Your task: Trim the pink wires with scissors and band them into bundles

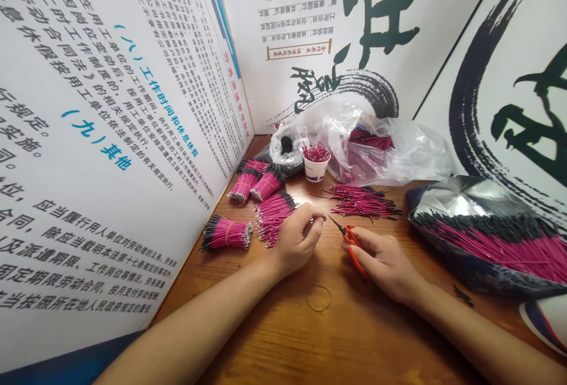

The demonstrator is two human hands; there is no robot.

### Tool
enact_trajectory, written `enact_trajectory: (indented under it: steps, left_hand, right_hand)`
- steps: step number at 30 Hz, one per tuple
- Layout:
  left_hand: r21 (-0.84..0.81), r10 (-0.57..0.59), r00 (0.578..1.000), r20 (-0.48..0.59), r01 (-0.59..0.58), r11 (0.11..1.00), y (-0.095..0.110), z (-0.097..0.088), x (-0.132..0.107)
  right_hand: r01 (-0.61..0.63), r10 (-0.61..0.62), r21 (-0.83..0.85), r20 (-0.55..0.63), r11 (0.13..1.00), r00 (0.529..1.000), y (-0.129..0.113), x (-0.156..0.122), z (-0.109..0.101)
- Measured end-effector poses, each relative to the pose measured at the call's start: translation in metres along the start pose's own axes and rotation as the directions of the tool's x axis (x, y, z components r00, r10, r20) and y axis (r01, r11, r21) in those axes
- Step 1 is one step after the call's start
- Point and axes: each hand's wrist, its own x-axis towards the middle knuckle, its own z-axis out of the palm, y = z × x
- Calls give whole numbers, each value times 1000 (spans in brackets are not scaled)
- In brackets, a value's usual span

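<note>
Orange-handled snips in the right hand, long axis diagonal, thin dark blades pointing up and left toward the left hand's fingertips, handles running down and right. Right-hand grip closed around the handles, fingers curled; blades nearly together, tips just beside the left fingertips, contact unclear. Left-hand grip a narrow pinch; any wire inside too thin to tell. Left hand directly above and beside a bundle of magenta wires, long axis tilted, silver tips to lower left, black ends to upper right. Banded bundle further left, lying almost sideways, black ends left, silver tips right. Two more bundles near the far corner, tilted, silver tips toward the hands. Loose wire pile beyond the snips, wires mostly sideways. Paper cup with wires upright, beside a clear plastic bag. Foil-backed bag of wires at right. Loose rubber band on the wooden table, between both forearms. Printed Chinese poster along the left edge.
</note>
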Motion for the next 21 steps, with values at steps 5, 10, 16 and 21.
enact_trajectory:
  steps: [5, 10, 16, 21]
  left_hand:
    - [-2, -23, 1000, -2, 23, 1000, 1, 0, 0]
    - [-13, -19, 1000, -1, 19, 1000, 2, 0, 1]
    - [-28, -16, 1000, 3, 16, 999, 2, 0, 1]
    - [-28, -39, 999, 1, 39, 999, 1, 1, 0]
  right_hand:
    - [3, -4, 12, 18, 1000, 1000, -1, 0, 1]
    - [8, -8, -4, 28, 1000, 1000, -2, 0, 1]
    - [16, -16, -7, 32, 1000, 999, -2, 0, 0]
    - [3, -3, 8, 7, 1000, 1000, -1, -1, 0]
